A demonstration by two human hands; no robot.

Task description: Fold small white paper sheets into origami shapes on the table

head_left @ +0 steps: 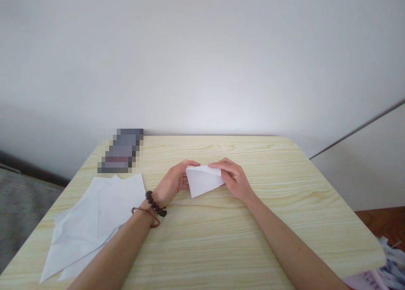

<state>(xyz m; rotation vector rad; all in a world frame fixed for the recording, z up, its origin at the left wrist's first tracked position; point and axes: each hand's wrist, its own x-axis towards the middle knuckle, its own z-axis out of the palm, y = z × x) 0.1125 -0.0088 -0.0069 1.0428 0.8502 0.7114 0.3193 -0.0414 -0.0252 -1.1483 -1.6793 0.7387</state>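
A small folded piece of white paper [205, 183] is held between both hands above the middle of the table. My left hand [177, 177] grips its left end, the thumb along the top edge and the other fingers partly hidden behind it. At the right end, my right hand [234, 178] pinches the paper, its index finger lying along the folded upper edge. The paper's lower left corner points down toward me. On my left wrist are a dark bead bracelet [155, 204] and a thin brown bangle [146, 214].
Several creased white paper sheets [91, 216] lie overlapping on the table's left. Behind them, a dark blurred-out flat object [122, 150] rests at the far left corner. The wood-grain table [196, 256] meets a white wall [221, 62]. Crumpled items [394, 258] sit beyond the right front corner.
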